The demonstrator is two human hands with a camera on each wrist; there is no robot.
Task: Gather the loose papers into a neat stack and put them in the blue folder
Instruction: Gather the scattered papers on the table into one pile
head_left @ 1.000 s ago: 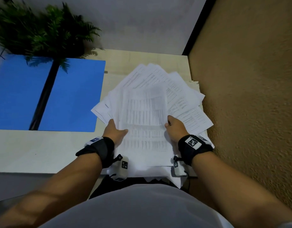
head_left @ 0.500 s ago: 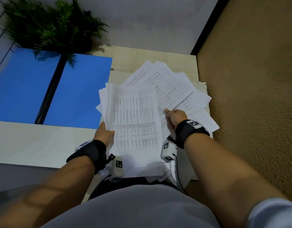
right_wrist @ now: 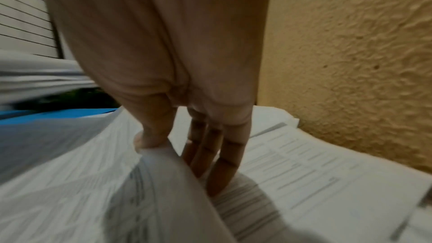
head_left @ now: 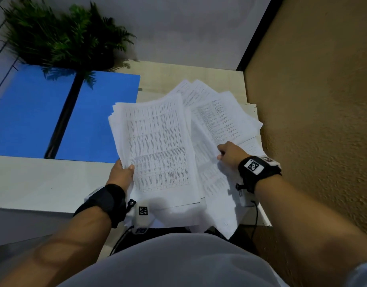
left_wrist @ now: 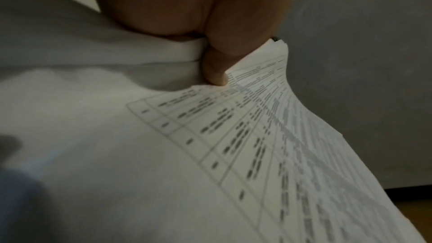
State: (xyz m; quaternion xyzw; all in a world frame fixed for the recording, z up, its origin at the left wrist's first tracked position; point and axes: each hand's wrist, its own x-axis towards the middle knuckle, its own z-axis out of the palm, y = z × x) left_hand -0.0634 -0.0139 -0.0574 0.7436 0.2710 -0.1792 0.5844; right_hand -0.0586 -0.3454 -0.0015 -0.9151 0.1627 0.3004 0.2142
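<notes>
My left hand (head_left: 124, 170) grips a thick bundle of printed papers (head_left: 157, 150) by its left edge, raised off the table and tilted; the thumb presses on the top sheet (left_wrist: 233, 136). My right hand (head_left: 228, 154) pinches the edge of more sheets (right_wrist: 163, 173) between thumb and fingers, over the fanned loose papers (head_left: 226, 117) at the table's right end. The blue folder (head_left: 44, 114) lies open and flat at the left, its black spine (head_left: 62, 119) running down the middle. A strip of the blue folder (right_wrist: 53, 115) shows in the right wrist view.
A green fern-like plant (head_left: 58, 36) stands at the back left, overhanging the folder. A rough tan wall (head_left: 313, 121) runs close along the right side of the pale table (head_left: 33, 183). Some sheets (head_left: 221, 220) hang over the near edge.
My left hand has lifted the bundle off the pile and swung it leftward. My right hand has moved right along the table and taken hold of further sheets.
</notes>
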